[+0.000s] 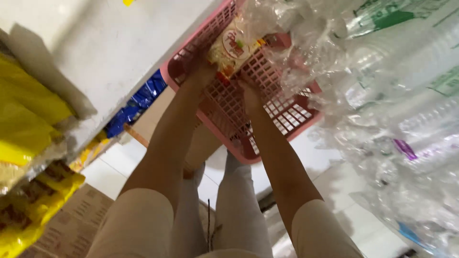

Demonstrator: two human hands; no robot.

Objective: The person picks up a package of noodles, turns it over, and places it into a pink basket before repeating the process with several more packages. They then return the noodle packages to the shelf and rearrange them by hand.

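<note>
Both your arms reach forward into the pink basket, a slatted plastic one that sits low in front of you, seemingly on the tiled floor, tilted in the view because your head is bent over it.

Your left hand is at the near-left inside wall of the basket, just beside the packet, a white-and-yellow food pack with a red round label. The fingers are buried between the packet and the basket wall, so you cannot tell from here whether they are curled round the packet or merely pressed against it.

Your right hand lies on the basket's slatted bottom, just below the packet; its fingers point toward the packet's lower edge, but whether they are pinching it or lying flat is hidden too.

The packet stands at the far end of the basket, leaning against the wall, partly covered by the clear plastic bags that crowd in from the right. These bags hold stacked clear cups and hang over the basket's right rim, which is likely why your hands come in from the left and near side.

To your left, yellow packs and blue packs fill a white shelf. Cardboard boxes lie on the floor by your legs.
</note>
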